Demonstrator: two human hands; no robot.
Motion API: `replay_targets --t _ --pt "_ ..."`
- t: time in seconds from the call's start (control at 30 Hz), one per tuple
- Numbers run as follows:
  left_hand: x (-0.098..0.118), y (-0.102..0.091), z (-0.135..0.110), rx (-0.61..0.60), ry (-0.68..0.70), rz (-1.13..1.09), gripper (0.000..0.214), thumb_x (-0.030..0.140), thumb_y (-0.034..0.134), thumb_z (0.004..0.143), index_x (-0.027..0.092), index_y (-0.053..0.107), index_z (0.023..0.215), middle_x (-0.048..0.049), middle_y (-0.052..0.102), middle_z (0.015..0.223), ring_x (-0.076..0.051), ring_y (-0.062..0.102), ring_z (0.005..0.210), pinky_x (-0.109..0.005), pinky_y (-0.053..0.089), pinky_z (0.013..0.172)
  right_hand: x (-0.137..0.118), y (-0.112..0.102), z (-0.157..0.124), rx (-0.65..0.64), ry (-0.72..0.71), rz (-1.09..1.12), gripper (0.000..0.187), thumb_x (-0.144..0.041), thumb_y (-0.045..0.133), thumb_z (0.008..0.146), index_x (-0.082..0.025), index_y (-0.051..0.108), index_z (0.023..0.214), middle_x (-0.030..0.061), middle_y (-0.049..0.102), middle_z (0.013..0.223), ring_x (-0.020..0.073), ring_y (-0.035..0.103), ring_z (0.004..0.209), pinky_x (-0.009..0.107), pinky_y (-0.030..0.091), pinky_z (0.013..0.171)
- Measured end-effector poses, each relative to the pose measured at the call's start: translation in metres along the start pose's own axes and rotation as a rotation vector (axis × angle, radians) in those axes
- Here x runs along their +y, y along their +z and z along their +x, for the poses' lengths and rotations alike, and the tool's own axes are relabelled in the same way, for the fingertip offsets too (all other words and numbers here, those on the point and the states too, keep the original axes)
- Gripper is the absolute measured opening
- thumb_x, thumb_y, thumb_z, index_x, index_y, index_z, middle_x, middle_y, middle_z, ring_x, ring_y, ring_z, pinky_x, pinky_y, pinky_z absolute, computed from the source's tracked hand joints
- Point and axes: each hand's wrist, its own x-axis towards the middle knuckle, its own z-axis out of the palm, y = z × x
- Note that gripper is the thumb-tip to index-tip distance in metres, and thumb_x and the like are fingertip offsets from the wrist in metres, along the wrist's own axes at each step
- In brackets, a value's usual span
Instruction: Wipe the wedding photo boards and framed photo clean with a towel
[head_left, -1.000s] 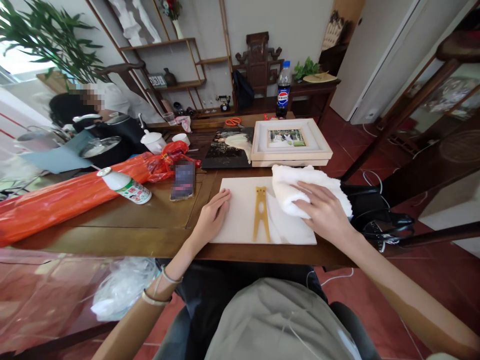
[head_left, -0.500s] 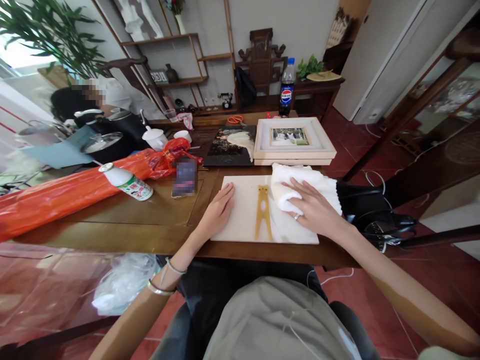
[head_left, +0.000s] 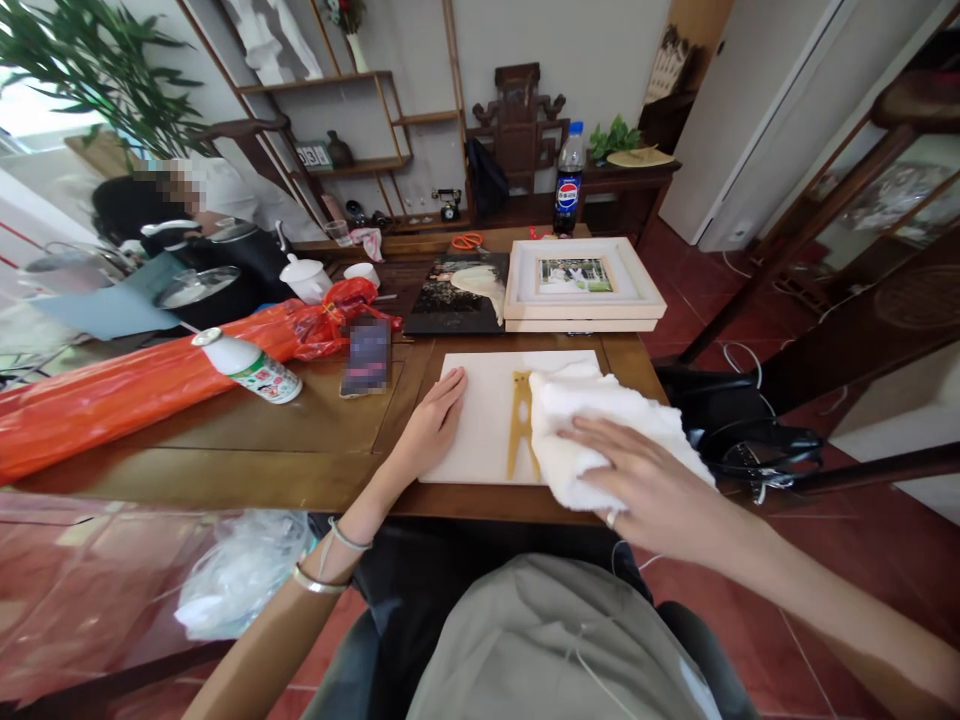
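A white board (head_left: 476,425) lies at the table's front edge. On it is a flat yellow piece (head_left: 516,425) with two long legs, holes and a small shaped top; its right side is partly covered. My left hand (head_left: 435,425) rests on the board's left edge, fingers stretched out flat and holding nothing. Bunched under my right hand (head_left: 634,470) is a white towel (head_left: 592,400), spread over the right part of the board and past its front edge. The fingers of that hand press on the cloth and are slightly blurred.
Behind the board are a framed photo (head_left: 577,275) and a dark photo panel (head_left: 450,295). A cola bottle (head_left: 568,185) and orange scissors (head_left: 467,241) stand farther back. To the left lie a phone (head_left: 366,357), a white bottle (head_left: 247,368) and a red plastic-wrapped bundle (head_left: 150,385). A person sits far left.
My right hand has pulled the towel toward me over the board, down to its front edge and partly over the yellow piece. My left hand has stayed in place.
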Motion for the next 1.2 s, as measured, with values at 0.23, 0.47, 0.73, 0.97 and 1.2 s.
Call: replay_targets --t 0.23,0.47,0.73,0.97,1.2 --pt "-0.001 -0.001 -0.001 0.01 0.017 0.006 0.048 0.031 0.033 0.098 0.011 0.051 0.137 -0.0128 0.045 0.148 -0.023 0.035 0.142 -0.043 0.026 0.119 0.075 0.016 0.06 0.134 0.035 -0.081 0.016 -0.014 0.059 0.078 -0.016 0.071 0.088 0.0138 0.044 0.148 0.0345 0.031 0.141 0.057 0.037 0.107" --pt "0.0 0.002 -0.001 0.027 -0.008 0.005 0.047 0.03 0.033 0.098 0.01 0.052 0.136 -0.0134 0.046 0.147 -0.024 0.036 0.141 -0.043 0.029 0.118 0.011 0.001 0.026 -0.019 0.034 -0.092 0.038 -0.001 0.053 0.065 -0.016 0.072 0.095 0.0157 0.046 0.146 0.0352 0.043 0.134 0.053 0.04 0.105" --pt "0.001 0.0 0.0 0.021 0.011 -0.005 0.046 0.029 0.034 0.097 0.011 0.054 0.135 -0.013 0.047 0.146 -0.023 0.036 0.141 -0.043 0.028 0.118 0.011 -0.007 0.02 -0.022 0.037 0.053 0.032 -0.001 0.054 0.065 -0.019 0.071 0.085 0.0107 0.053 0.14 0.0311 0.045 0.132 0.05 0.042 0.104" --pt "0.002 -0.001 0.0 0.016 -0.008 -0.014 0.047 0.031 0.035 0.097 0.01 0.053 0.135 -0.0135 0.047 0.146 -0.024 0.036 0.141 -0.043 0.028 0.118 0.078 0.018 0.064 0.121 0.041 -0.102 0.013 -0.014 0.06 0.079 -0.013 0.069 0.088 0.0168 0.039 0.151 0.0344 0.026 0.143 0.055 0.027 0.114" --pt "0.002 0.0 0.0 0.035 -0.006 -0.02 0.047 0.029 0.035 0.097 0.009 0.054 0.135 -0.0136 0.047 0.146 -0.022 0.037 0.141 -0.04 0.028 0.119 -0.012 -0.007 0.023 -0.079 0.116 -0.027 0.037 -0.005 0.052 0.073 -0.018 0.07 0.102 0.0155 0.052 0.141 0.0343 0.048 0.129 0.052 0.044 0.1"
